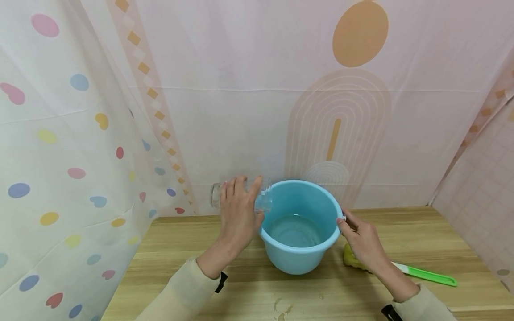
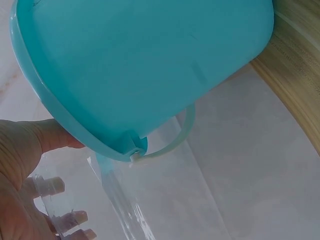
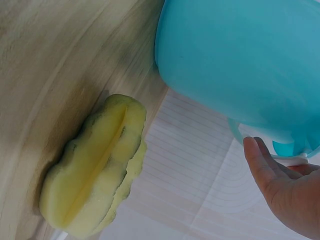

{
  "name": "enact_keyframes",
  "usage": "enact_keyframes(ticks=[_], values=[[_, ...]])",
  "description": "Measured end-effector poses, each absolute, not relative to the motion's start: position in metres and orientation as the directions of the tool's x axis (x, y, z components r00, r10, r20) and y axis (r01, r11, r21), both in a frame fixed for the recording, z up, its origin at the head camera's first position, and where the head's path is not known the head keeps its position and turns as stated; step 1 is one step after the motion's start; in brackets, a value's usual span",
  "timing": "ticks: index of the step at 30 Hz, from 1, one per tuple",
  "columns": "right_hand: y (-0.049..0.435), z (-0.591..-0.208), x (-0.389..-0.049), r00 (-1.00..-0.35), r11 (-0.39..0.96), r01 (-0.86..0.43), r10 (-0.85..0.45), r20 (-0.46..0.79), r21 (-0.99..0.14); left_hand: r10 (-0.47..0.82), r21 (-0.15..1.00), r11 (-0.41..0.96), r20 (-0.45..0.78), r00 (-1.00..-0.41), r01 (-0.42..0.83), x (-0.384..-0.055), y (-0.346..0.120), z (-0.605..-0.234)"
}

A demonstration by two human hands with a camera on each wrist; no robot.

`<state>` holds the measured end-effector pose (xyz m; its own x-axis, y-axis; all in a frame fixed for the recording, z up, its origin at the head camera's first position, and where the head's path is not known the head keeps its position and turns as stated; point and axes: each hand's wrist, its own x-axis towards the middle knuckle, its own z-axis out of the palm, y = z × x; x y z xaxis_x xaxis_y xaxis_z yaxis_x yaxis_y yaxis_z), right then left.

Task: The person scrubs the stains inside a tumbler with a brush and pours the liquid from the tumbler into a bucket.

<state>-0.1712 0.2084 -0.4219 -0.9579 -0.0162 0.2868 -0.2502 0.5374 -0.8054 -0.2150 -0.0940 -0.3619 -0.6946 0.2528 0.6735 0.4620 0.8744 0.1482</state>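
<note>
A light blue bucket [image 1: 295,262] stands upright on the wooden table, with shallow clear water [image 1: 295,232] in its bottom. My left hand [image 1: 239,214] grips a clear, see-through jar [image 1: 263,200], tipped on its side with its right end at the bucket's left rim. In the left wrist view, that hand's fingertips show through the clear wall of the jar [image 2: 120,200], and the thumb is beside the bucket rim. On the opposite side, my right hand [image 1: 363,238] holds the bucket by its rim, at the handle joint. The pale handle [image 3: 234,129] hangs behind the bucket.
A yellow sponge brush [image 3: 95,170] lies on the table right of the bucket, partly under my right forearm; its green and white handle [image 1: 431,275] points right. Small wet spots [image 1: 282,315] mark the table's front. Patterned curtains [image 1: 241,125] hang behind and at both sides.
</note>
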Motion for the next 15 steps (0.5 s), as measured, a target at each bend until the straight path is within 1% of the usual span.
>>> enact_keyframes(ticks=[15], values=[[0.2085, -0.4219, -0.1717, -0.956, 0.539, -0.257, -0.022, 0.291, -0.802, 0.256, 0.147, 0.874, 0.67, -0.696, 0.463, -0.2154, -0.0936, -0.362]])
